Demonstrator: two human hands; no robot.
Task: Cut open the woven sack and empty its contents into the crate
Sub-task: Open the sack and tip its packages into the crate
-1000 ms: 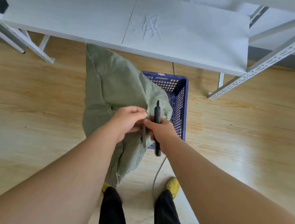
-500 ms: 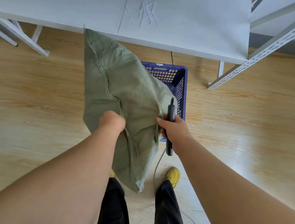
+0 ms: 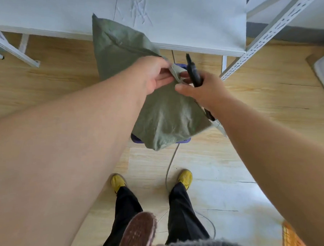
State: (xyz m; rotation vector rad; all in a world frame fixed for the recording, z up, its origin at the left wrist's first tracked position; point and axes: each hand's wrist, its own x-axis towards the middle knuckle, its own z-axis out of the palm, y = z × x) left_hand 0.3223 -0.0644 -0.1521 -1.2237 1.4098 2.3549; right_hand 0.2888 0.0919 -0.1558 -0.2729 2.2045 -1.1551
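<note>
A green woven sack (image 3: 163, 115) hangs in the air in front of me, over the blue crate (image 3: 182, 141). Only slivers of the crate's rim show beneath the sack. My left hand (image 3: 154, 74) pinches a fold at the sack's upper edge. My right hand (image 3: 201, 89) grips a black cutter (image 3: 193, 70) and also holds the sack's edge with thumb and fingers. The two hands nearly touch. One corner of the sack sticks up against the white table. What is inside the sack is hidden.
A white table (image 3: 180, 21) stands just beyond the sack, with a perforated metal shelf upright (image 3: 263, 38) to its right. A grey cable (image 3: 169, 171) runs across the wooden floor between my yellow shoes (image 3: 185, 177). An orange object (image 3: 293, 242) lies at bottom right.
Both hands have lifted the sack higher and come together at its upper edge. The sack has swung over the crate and now hides nearly all of it.
</note>
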